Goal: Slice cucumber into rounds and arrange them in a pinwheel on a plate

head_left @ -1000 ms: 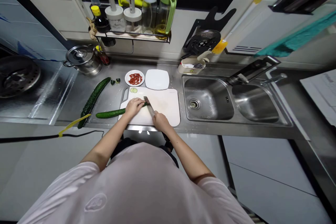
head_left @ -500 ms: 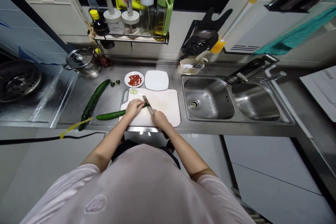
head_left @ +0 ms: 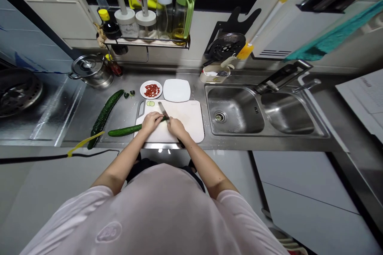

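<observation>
A long green cucumber point(head_left: 124, 131) lies across the left edge of the white cutting board point(head_left: 188, 127). My left hand point(head_left: 152, 122) is closed over its right part, fingers bent near the cut end. In my right hand point(head_left: 176, 127) is a kitchen knife point(head_left: 163, 109), gripped at the handle, its blade against the cucumber's end just beside my left fingertips. Thin cucumber slices point(head_left: 150, 103) rest at the board's upper left corner. My hand hides part of the cucumber.
Behind the board stand a plate of chopped red pieces point(head_left: 152, 89) and a white square plate point(head_left: 176, 90). Another cucumber point(head_left: 106, 115) lies at left, near cut cucumber ends point(head_left: 127, 95). A lidded pot point(head_left: 91, 71) is at the back left; a double sink point(head_left: 236, 109) is at right.
The whole view has shifted slightly. My right hand and the knife have moved a little left, closer to my left hand, which stays on the cucumber.
</observation>
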Tool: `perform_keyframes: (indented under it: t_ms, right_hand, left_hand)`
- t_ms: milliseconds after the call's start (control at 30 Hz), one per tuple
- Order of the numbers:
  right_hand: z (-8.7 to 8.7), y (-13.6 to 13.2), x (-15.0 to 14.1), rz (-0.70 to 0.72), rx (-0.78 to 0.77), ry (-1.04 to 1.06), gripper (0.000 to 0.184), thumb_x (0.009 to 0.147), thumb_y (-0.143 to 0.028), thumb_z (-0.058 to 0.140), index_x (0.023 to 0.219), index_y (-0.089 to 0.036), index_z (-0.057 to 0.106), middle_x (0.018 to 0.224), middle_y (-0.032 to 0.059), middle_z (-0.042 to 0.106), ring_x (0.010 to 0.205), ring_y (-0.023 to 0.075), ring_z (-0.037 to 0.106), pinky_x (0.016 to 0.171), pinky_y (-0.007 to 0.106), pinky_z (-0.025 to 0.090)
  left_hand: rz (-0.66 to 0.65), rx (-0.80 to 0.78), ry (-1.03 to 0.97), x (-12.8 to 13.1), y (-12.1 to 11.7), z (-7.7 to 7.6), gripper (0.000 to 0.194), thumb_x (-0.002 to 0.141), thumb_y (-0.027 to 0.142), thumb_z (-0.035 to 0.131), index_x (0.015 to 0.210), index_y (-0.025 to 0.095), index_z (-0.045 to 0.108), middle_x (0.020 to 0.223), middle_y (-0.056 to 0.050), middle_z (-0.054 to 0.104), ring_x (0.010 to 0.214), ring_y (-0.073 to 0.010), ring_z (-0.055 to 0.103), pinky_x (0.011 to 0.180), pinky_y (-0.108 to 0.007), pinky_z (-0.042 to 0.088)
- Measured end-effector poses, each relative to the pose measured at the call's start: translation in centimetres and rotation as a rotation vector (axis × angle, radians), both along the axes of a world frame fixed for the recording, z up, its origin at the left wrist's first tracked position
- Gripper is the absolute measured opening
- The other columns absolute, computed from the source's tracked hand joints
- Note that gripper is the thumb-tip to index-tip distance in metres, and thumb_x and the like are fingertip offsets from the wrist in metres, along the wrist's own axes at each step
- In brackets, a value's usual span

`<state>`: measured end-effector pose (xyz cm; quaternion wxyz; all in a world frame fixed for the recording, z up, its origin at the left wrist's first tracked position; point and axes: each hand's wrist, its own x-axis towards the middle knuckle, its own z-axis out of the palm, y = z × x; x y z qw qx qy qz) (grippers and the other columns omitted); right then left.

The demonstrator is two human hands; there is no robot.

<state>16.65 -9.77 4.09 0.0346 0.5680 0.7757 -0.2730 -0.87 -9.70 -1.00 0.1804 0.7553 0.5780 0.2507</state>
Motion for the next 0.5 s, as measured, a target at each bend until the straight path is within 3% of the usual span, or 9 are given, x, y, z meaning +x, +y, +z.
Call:
perform_keyframes:
  t_ms: [367,500]
  right_hand:
    - [0.1,-2.3,1.5,0.008,-0.038,-0.037,0.028,0.093,-0.016,0.037,0.116,-0.011,0.053,0.104,0.0153,0.067,0.095,0.0241,0.064,0.079,0.029,0.045]
    - [0.2,-1.9,1.4,0.024,-0.043,-0.044,0.029,0.093,-0.015,0.037,0.116,-0.011,0.053,0.104,0.0149,0.067,0.096,0.0237,0.064,0.078,0.029,0.046]
  left_hand:
    - [0.006,0.034,0.016,0.0,0.0,-0.3,0.024,0.091,0.034,0.051,0.101,0.025,0.072,0.099,-0.005,0.069,0.094,-0.0197,0.060,0.088,-0.035,0.045]
    - [0.008,0.035,0.018,0.0,0.0,-0.3,0.024,0.091,0.033,0.051,0.101,0.024,0.072,0.099,-0.005,0.069,0.094,-0.0193,0.061,0.087,-0.034,0.045]
